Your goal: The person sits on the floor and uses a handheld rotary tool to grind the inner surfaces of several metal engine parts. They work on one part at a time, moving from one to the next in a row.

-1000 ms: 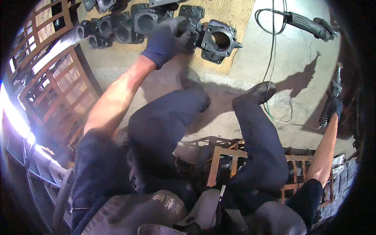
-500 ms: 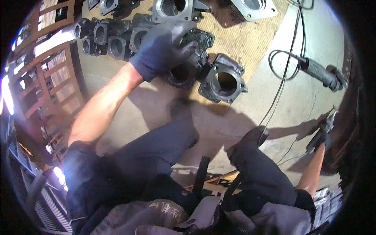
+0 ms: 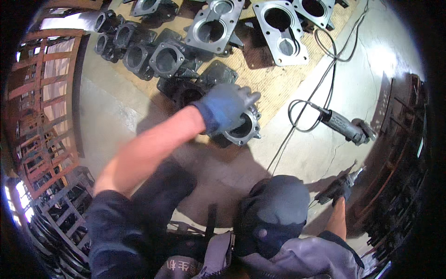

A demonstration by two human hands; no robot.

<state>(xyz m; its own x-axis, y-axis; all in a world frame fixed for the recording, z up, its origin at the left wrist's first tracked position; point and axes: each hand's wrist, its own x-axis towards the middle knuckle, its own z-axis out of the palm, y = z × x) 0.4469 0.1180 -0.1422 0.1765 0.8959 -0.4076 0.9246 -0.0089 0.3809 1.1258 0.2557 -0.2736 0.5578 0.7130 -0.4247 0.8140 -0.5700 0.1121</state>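
Note:
My left hand [image 3: 226, 108], in a dark glove, is over the nearest flanged metal casting [image 3: 251, 122], covering its upper left part. Its fingers look apart and somewhat bent; whether they touch the metal is hard to tell. The casting's round bore and bolt lugs show below and right of the glove. Out at the right, low over the floor, my gloved right hand [image 3: 343, 189] is closed round a die grinder [image 3: 331, 190], dark-bodied with a slim bright metal tip.
More castings [image 3: 166, 59] stand in rows on a ribbed tan board [image 3: 278, 88], with flat-faced plates [image 3: 274, 23] at the back. An angle grinder [image 3: 341, 125] lies on the concrete floor, its black cable [image 3: 328, 88] looping nearby. Rusty metal racks [image 3: 51, 83] stand at the left.
My view has shifted, showing more of the far castings. The left hand has moved from the middle castings to the nearest right one. My right hand still grips the die grinder.

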